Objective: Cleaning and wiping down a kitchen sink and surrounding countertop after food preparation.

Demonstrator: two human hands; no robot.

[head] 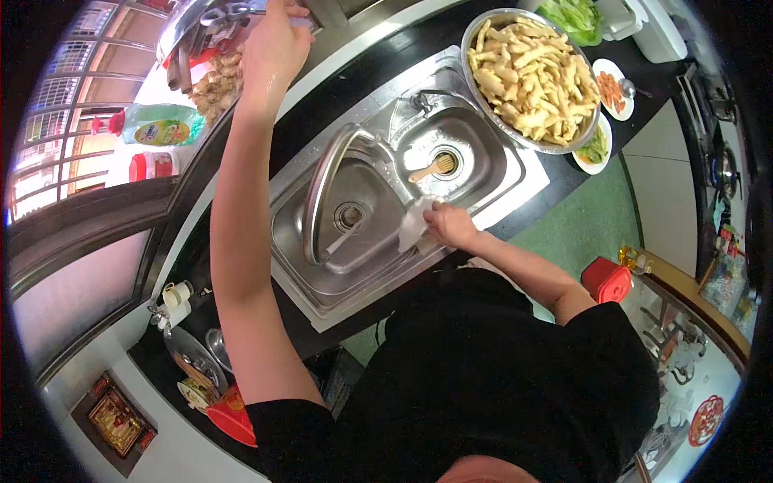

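At the top edge, my left hand (279, 51) reaches over the window ledge, beside scissors (232, 12) and a pile of ginger root (218, 87). Its fingertips are partly cut off by the frame, so what they hold or touch is unclear. My right hand (450, 224) grips a white cloth or paper (415, 224) at the near rim of the stainless steel double sink (377, 275). A wooden-handled brush (430, 171) lies in the right basin, its bristles over the drain. The curved faucet (320, 193) arches over the left basin.
A large metal bowl (470, 66) heaped with peeled ginger stands right of the sink. Small plates of carrot (610, 93) and greens (595, 148) sit beyond it. A green detergent bottle (158, 125) and a red-lidded jar (152, 166) are on the ledge. Bowls and cups line the left counter.
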